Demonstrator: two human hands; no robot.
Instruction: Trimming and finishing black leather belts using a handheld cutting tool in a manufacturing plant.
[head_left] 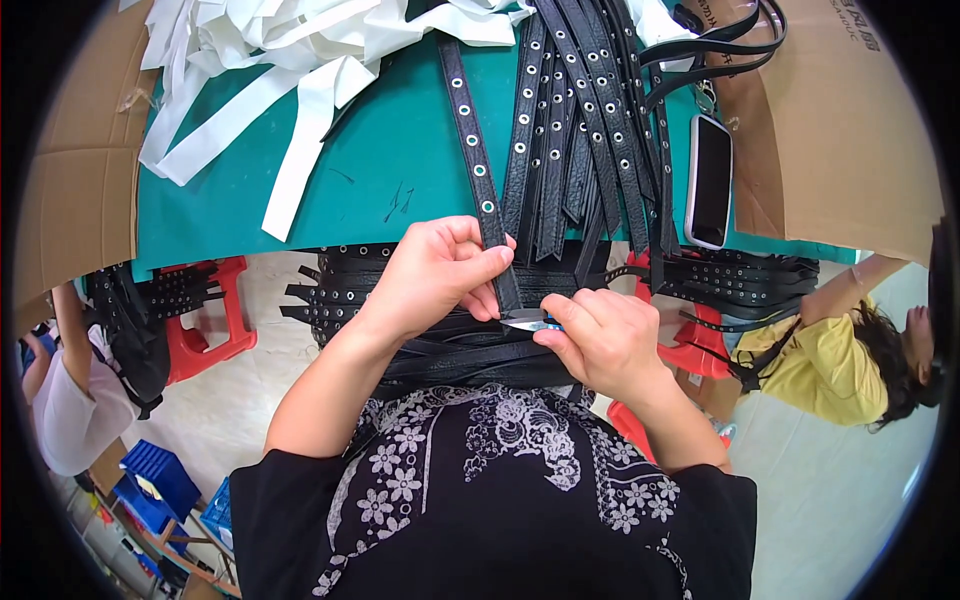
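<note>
Firstly, far left: brown cardboard (85, 170) flanks the green table (370, 180). Below it, a co-worker in a white top (75, 405) is partly visible, near a red stool (240, 325) that carries dark eyeleted pieces (175, 283). Lower on this side, a blue crate (175, 462).

Upper left of table: loose heap of white strips (312, 125), overlapping and folded.

Left hand (440, 275): fingers closed, thumb pressing; it pinches a black strap (473, 155) close to its lower end. The strap bears a single row of metal eyelets; it runs down the table, passes the near edge and ends at the cutting tool. Under both hands, a pile of black straps (440, 350) lies across the lap, above the wearer's patterned top (530, 440).

Cutting tool (523, 322): small, pointed metal blades, a touch of blue at the grip; tips directed left, at the strap's lower end. Actual contact cannot be determined. Right hand (605, 335): curled shut around the tool's grip.

Beyond it on the table, a bundle of eyeleted straps (600, 120), ends toward the wearer. Further right, a phone (710, 180), dark screen upward, beside right-hand cardboard (840, 130). Below that, a co-worker in yellow (815, 365).
</note>
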